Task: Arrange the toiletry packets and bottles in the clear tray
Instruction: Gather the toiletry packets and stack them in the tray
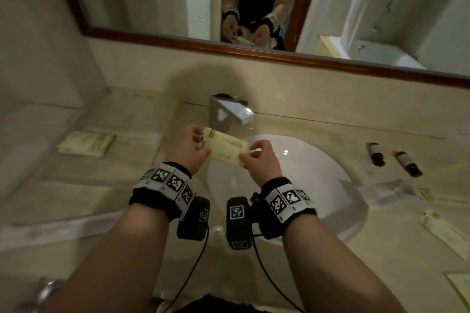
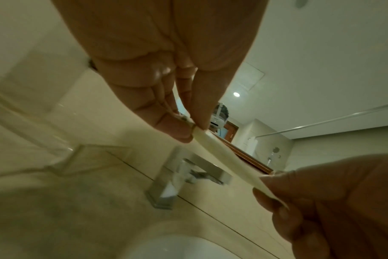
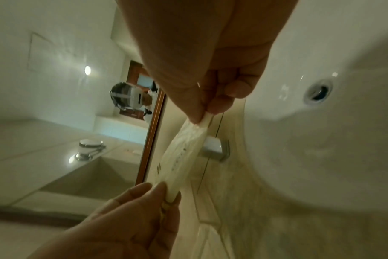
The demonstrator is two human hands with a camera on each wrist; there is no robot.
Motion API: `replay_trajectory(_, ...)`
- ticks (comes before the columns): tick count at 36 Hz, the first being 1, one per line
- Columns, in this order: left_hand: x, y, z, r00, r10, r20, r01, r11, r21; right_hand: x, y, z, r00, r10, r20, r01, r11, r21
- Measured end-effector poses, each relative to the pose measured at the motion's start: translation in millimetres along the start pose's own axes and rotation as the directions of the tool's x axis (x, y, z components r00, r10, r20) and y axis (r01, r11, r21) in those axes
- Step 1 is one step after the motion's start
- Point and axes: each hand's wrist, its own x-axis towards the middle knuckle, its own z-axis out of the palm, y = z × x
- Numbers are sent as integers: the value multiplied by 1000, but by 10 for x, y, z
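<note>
A flat cream toiletry packet [image 1: 225, 148] hangs above the sink's far-left rim, held between both hands. My left hand [image 1: 194, 145] pinches its left end, thumb against fingers [image 2: 177, 129]. My right hand [image 1: 256, 157] pinches the right end [image 3: 202, 117]. In the left wrist view the packet [image 2: 224, 156] shows edge-on; in the right wrist view the packet [image 3: 182, 156] sags slightly. Two dark small bottles [image 1: 376, 154] [image 1: 409, 166] lie on the counter at the right. A clear tray [image 2: 93, 157] stands on the counter left of the tap, blurred.
A chrome tap [image 1: 230, 112] stands just behind the packet. The white sink basin [image 1: 305, 173] lies under my right hand. More cream packets [image 1: 445, 231] and a clear wrapped item [image 1: 389, 192] lie at the right. A folded cream cloth [image 1: 85, 143] lies at the left. A wood-framed mirror [image 1: 254, 51] runs behind.
</note>
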Motion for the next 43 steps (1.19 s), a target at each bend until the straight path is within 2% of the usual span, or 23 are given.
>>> replay_trajectory(4, 150, -355, -441, 999, -37, -29, 40, 992, 122, 98, -242, 562, 993, -70, 96, 81, 989, -124)
replay_trajectory(8, 282, -753, -866, 995, -80, -53, 87, 984, 153, 151, -418, 1149, 977, -84, 197, 118, 978, -170)
replay_trajectory(15, 525, -1282, -1254, 982, -187, 14, 176, 944, 279, 213, -587, 1824, 948, -61, 312, 176, 919, -354)
replay_trajectory(18, 622, -1392, -1297, 981, -191, 39, 166, 925, 343, 251, -617, 1970, 941, -51, 336, 214, 857, -469)
replay_trajectory(23, 776, -1476, -1317, 975, -203, 92, 155, 915, 372, 322, -621, 2132, 920, -100, 379, 347, 658, -668)
replay_trajectory(29, 902, -1516, -1224, 960, -207, 186, 114, 903, 415, 412, -563, 2269, 928, -44, 371, 339, 515, -787)
replay_trajectory(35, 999, -1564, -1156, 944, -228, 240, 100, 888, 450, 447, -506, 2294, 924, 29, 382, 317, 502, -805)
replay_trajectory(43, 1026, -1596, -1106, 920, -275, 281, 97, 851, 516, 520, -466, 2300, 910, 29, 414, 346, 498, -795)
